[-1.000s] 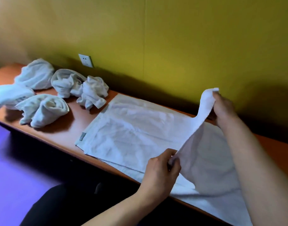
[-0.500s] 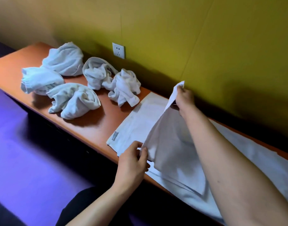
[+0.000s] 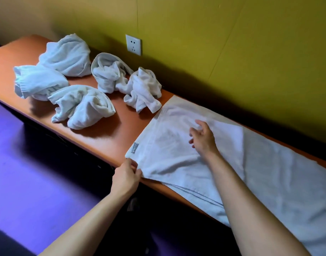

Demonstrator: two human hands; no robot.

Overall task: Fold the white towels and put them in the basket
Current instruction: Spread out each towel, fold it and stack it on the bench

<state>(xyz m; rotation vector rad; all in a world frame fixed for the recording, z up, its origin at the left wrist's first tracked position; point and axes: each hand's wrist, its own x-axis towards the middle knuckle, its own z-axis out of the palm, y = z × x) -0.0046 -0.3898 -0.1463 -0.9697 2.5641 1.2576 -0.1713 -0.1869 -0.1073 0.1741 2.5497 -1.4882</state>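
A large white towel (image 3: 280, 174) lies spread along the orange table (image 3: 110, 137), its left part folded over into a flat double layer (image 3: 169, 137) with a small label at the near left corner. My left hand (image 3: 126, 177) pinches the near left corner of that folded layer at the table's front edge. My right hand (image 3: 202, 138) hovers over or lightly touches the folded layer, fingers spread and relaxed. Several crumpled white towels (image 3: 80, 106) sit in a cluster on the left part of the table. No basket is in view.
A yellow wall runs behind the table, with a white power socket (image 3: 133, 44) above the crumpled towels. The towel's near edge hangs over the table front. Dark floor with a purple sheen lies below on the left.
Both hands carried the towel's right end leftward and laid it down over the left part. My right hand has let go of its corner; my left hand keeps its pinch at the near corner.
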